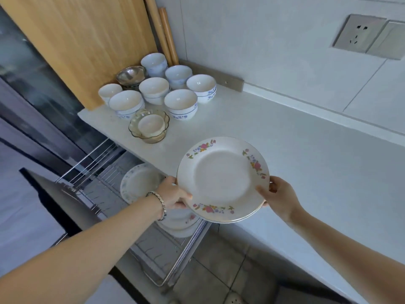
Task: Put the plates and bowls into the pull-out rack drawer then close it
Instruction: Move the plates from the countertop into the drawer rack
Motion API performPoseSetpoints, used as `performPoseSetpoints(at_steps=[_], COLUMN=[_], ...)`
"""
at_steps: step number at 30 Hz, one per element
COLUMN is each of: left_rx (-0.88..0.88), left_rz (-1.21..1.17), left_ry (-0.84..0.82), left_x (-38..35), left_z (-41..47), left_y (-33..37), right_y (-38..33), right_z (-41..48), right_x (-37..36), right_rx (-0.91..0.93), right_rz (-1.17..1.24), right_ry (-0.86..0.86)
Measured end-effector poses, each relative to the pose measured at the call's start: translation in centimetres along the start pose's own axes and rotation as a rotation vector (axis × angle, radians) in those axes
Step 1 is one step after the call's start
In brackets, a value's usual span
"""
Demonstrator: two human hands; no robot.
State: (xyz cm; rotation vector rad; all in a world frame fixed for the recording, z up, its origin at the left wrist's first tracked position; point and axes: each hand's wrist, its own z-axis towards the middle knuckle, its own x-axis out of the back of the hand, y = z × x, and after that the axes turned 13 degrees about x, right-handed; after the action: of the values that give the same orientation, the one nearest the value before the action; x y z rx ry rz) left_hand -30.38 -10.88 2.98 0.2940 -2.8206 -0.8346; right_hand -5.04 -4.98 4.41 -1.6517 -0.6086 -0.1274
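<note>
I hold a small stack of white plates with flower rims (222,179) over the counter's front edge. My left hand (173,193) grips its left rim and my right hand (277,195) grips its right rim. Below, the pull-out wire rack drawer (166,255) stands open. In it, one plate (138,183) leans upright and another flowered plate (182,222) lies under my left wrist. Several white bowls (180,104), some with blue patterns, stand at the counter's far left, together with a glass bowl (149,126) holding a small white bowl and a steel bowl (130,75).
A white counter (285,150) runs to the right. A wooden board (87,40) and two rolling pins (166,34) lean against the wall behind the bowls. A wall socket (359,32) sits high on the right. The drawer's dark front panel (65,207) juts out at the left.
</note>
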Motion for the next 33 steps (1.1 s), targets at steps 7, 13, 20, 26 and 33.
performPoseSetpoints(at_steps=[7,13,20,26,33], left_rx=[0.011,0.034,0.089,0.14,0.193], left_rz=[0.001,0.003,0.058,0.097,0.198], left_ry=[-0.002,0.013,0.012,-0.011,-0.039], left_x=[11.0,22.4,31.6,35.7,38.2], left_z=[-2.1,-2.0,-0.4,4.1,12.6], left_y=[-5.9,-9.9,-11.4,-10.3,-5.9], right_y=[-2.1,-4.3,-5.9,-6.2,-4.8], right_z=[-4.5,-7.8,-9.9,-7.0,-0.2], right_x=[-11.7,-24.0,-33.9,-38.5,-43.4], right_rx=[-0.044,-0.125,-0.248,-0.298,-0.396], right_rz=[0.003,0.151,0.226,0.215,0.281], right_ry=[-0.054,-0.045,-0.033,-0.006,0.061])
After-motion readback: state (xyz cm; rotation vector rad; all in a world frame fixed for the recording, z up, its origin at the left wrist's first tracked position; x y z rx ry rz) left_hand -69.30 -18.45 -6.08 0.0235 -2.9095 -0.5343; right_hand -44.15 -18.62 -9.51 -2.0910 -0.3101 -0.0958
